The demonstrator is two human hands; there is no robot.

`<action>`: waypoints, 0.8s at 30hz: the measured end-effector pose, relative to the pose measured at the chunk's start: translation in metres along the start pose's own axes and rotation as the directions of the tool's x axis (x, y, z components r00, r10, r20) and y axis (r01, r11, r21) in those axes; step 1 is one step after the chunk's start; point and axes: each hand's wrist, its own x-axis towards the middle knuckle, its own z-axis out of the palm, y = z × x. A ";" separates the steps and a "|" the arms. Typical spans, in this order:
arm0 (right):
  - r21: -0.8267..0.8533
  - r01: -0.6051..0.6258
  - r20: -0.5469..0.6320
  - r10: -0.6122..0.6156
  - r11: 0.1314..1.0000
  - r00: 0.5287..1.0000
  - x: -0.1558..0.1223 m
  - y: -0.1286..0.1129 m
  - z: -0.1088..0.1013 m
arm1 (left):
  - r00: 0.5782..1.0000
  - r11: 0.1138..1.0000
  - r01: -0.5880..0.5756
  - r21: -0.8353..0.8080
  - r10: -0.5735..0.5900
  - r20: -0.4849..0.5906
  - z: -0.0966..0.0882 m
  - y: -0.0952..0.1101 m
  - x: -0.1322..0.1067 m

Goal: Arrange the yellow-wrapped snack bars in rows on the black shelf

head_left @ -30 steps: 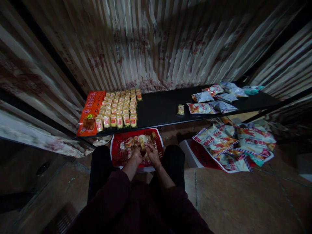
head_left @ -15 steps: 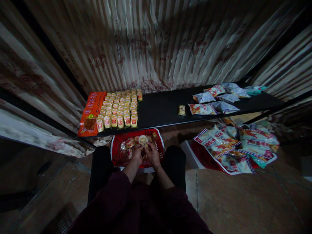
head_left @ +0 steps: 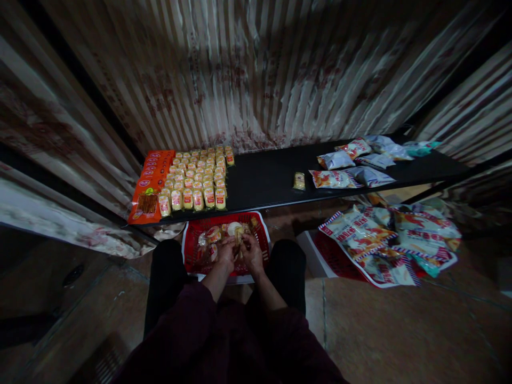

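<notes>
Both my left hand (head_left: 226,254) and right hand (head_left: 252,257) pinch one wrapped snack (head_left: 239,234) — between my fingertips, long axis apparently pointing forward (neither hand nearer) — above the red basket (head_left: 263,236).

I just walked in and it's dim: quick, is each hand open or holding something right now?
Left hand: closed on a small yellowish packet.
Right hand: closed on the same packet.
</notes>
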 end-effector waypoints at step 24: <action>0.246 -0.226 0.068 0.216 0.942 0.974 -0.001 0.000 0.002 | 0.977 0.975 -0.202 0.089 0.207 -0.048 0.008 0.006 -0.011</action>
